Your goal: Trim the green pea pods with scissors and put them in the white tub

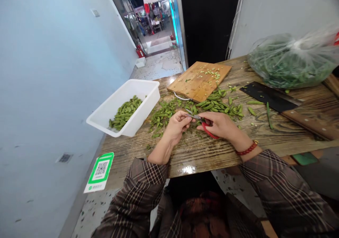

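My right hand (224,125) is closed around a pair of scissors (211,131) with red handles, its blades pointing left. My left hand (177,125) is pinched shut right at the blades; whatever its fingertips hold is hidden. Below and behind both hands, trimmed pod ends and small green pieces (161,115) lie scattered on the wooden table (185,156). A heap of green soybean pods (214,103) rests just beyond the right hand. To the left, a white plastic tub (137,123) contains several more pods (125,112).
Behind the pods sits a wooden cutting board (190,79) with chopped bits on it. A cleaver (272,97) lies at the right, near a clear bag of greens (288,61). At the table's left edge is a green QR-code card (100,174). A wall (53,89) runs along the left.
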The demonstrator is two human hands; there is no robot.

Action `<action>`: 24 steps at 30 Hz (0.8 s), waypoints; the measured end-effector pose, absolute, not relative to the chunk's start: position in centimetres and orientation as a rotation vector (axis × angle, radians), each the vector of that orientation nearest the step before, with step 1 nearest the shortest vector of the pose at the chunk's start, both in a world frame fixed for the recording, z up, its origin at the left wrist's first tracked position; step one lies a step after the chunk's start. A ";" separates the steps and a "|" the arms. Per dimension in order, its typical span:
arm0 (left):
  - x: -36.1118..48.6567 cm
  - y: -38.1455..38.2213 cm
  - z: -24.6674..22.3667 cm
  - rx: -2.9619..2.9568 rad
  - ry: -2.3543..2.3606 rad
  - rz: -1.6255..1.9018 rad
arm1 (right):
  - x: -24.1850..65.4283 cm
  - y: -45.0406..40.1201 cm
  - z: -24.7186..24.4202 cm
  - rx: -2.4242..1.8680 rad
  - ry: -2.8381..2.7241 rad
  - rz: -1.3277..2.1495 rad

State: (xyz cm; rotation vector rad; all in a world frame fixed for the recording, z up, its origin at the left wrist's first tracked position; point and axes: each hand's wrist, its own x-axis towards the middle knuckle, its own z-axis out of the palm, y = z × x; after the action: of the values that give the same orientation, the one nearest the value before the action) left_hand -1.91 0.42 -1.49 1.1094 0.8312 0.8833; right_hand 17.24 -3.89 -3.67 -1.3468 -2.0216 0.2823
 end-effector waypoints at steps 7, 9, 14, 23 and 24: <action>-2.2 0.8 -1.4 1.097 0.815 0.899 | 17.4 -3.7 -3.8 -1.322 -2.028 0.294; -2.2 0.9 -1.1 1.056 0.805 0.888 | 17.5 -3.6 -3.8 -1.334 -1.939 0.295; -2.0 1.0 -0.6 0.949 0.713 0.841 | 18.3 -2.9 -3.7 -1.414 -1.530 0.252; -0.3 1.0 -2.4 2.032 0.929 0.693 | 18.2 -2.9 -3.5 -1.416 -1.435 0.315; -0.3 1.0 -2.6 2.175 0.943 0.661 | 18.2 -2.9 -3.4 -1.422 -1.443 0.317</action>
State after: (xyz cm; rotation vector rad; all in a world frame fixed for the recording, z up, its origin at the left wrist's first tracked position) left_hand -0.29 0.97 -2.62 2.1753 0.9427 0.6608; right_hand 18.20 -2.92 -3.44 -1.4218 -1.4425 0.3169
